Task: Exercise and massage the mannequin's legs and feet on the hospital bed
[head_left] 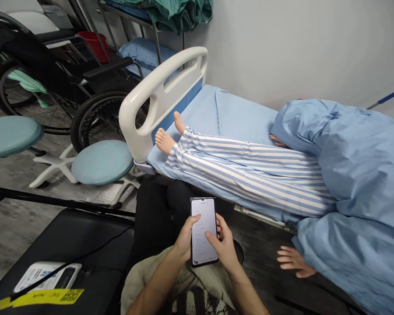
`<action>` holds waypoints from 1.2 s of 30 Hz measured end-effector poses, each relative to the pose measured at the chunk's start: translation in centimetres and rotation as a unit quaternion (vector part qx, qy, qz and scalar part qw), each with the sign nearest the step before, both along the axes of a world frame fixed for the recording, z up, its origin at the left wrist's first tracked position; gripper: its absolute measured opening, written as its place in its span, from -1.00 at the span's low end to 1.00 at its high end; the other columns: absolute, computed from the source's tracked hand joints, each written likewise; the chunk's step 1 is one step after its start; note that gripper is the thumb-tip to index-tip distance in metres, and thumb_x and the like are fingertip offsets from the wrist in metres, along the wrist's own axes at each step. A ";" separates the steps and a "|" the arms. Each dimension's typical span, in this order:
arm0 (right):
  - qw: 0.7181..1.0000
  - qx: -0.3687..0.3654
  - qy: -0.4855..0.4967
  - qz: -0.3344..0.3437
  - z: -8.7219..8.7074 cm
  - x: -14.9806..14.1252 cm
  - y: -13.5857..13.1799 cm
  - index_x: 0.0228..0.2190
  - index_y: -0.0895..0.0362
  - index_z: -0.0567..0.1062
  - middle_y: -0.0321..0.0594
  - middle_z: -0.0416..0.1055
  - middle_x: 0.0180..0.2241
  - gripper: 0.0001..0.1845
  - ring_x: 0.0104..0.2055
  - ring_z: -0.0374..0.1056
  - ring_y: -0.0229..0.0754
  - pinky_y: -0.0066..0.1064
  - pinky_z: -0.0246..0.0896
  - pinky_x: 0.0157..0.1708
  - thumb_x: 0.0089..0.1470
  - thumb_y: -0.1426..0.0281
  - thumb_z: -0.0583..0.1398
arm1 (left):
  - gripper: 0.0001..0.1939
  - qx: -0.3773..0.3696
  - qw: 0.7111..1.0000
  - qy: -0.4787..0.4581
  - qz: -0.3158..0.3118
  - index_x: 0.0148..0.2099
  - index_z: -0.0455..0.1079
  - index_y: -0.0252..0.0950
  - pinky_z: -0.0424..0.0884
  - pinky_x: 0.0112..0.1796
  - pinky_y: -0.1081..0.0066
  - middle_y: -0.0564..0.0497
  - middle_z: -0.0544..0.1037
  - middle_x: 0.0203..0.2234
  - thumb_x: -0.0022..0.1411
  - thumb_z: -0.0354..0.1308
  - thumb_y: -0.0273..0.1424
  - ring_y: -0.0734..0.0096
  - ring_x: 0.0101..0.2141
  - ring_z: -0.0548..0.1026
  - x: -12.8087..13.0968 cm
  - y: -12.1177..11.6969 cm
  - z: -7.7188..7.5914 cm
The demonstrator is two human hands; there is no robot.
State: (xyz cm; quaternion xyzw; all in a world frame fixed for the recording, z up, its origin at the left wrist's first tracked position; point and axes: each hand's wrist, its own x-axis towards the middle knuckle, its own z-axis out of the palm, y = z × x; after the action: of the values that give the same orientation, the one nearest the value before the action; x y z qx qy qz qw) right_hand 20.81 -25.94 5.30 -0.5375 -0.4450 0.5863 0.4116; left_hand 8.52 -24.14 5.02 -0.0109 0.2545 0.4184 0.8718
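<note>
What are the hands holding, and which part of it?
A thin, black-edged, white-screened rectangular phone, held by its two long sides: left hand on the left, right hand on the right.

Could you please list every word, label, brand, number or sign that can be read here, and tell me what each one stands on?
None can be read with certainty.
Phone: rows of small print, too small to read.
Yellow tag: dark lettering beside a QR code, too blurred to quote surely.
White case: dark and blue print, too blurred to read.
</note>
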 end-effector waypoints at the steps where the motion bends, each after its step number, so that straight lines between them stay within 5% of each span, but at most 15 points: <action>1: 1.000 0.000 0.002 0.000 0.0 0.0 0.0 0.01 0.05 0.27 -0.19 0.37 -0.20 -0.45 -0.26 0.36 -0.18 -0.43 0.30 -0.38 -0.03 0.25 0.24 | -0.53 0.000 1.000 0.000 0.001 -0.07 0.44 -0.50 0.29 -0.05 0.21 -0.22 0.58 -0.31 0.18 -0.03 -0.23 0.13 -0.21 0.51 0.0 0.0 0.0; 29: 0.998 -0.024 0.062 0.009 -0.4 0.6 0.3 -0.04 0.07 0.35 -0.22 0.43 -0.26 -0.52 -0.33 0.35 -0.20 -0.40 0.27 -0.31 0.00 0.15 0.19 | -0.53 -0.036 0.999 0.006 -0.014 -0.09 0.43 -0.53 0.30 -0.11 0.24 -0.22 0.59 -0.33 0.12 0.04 -0.21 0.12 -0.25 0.52 -0.1 0.0 -0.8; 36: 0.997 -0.017 0.070 -0.004 -0.6 1.1 0.4 -0.07 0.07 0.40 -0.19 0.45 -0.19 -0.54 -0.18 0.35 -0.12 -0.35 0.26 -0.20 0.02 0.12 0.18 | -0.61 -0.075 0.996 0.054 -0.008 -0.21 0.46 -0.48 0.32 -0.23 0.31 -0.14 0.58 -0.45 0.12 0.03 -0.25 0.28 -0.43 0.50 -0.1 0.1 -0.8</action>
State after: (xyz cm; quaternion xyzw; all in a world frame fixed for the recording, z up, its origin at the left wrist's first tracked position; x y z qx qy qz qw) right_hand 21.89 -25.54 4.70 -0.5034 -0.4029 0.6288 0.4347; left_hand 8.45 -24.05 4.23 -0.0520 0.3320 0.3909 0.8569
